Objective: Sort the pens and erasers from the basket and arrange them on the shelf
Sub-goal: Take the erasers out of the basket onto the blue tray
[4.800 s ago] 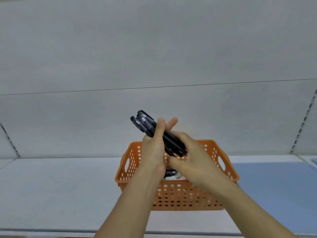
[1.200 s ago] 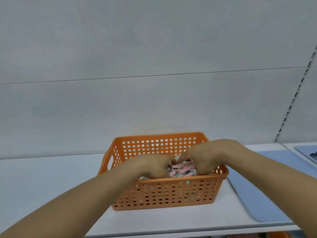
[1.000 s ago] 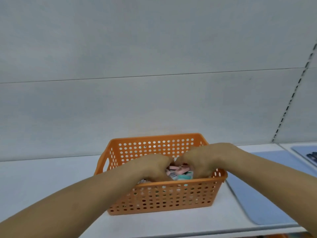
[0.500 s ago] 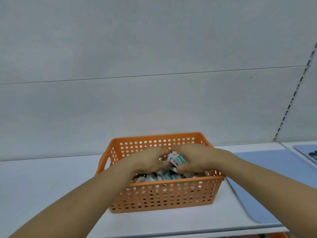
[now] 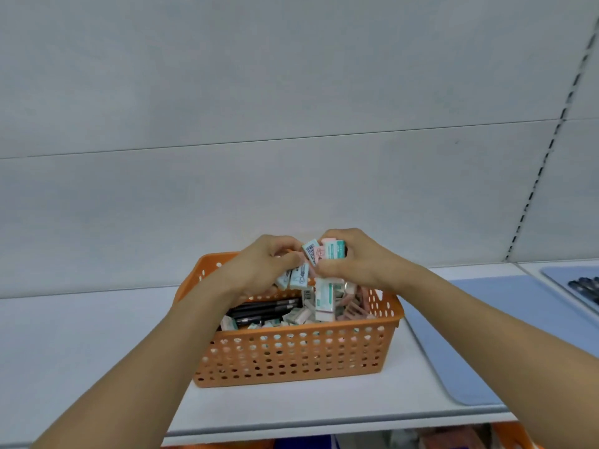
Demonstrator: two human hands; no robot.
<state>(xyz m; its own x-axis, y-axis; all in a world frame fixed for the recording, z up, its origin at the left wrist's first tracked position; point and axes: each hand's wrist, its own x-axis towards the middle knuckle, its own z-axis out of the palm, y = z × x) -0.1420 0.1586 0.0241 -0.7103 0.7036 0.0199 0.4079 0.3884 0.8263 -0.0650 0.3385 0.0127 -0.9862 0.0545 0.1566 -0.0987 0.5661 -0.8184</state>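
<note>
Both hands raised above the orange basket [image 5: 291, 354] on the white shelf [image 5: 81, 335]: left hand [image 5: 259, 270] and right hand [image 5: 353, 264] each curled round small boxed erasers [image 5: 324, 252]. More erasers and black pens [image 5: 262, 311] inside the basket. Blue mat [image 5: 460, 319] just beside.

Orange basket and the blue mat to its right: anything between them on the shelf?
Nothing: head view shows only bare white shelf between orange basket and blue mat.

Pens [image 5: 588, 288] at the right edge are blurred, cut off.
</note>
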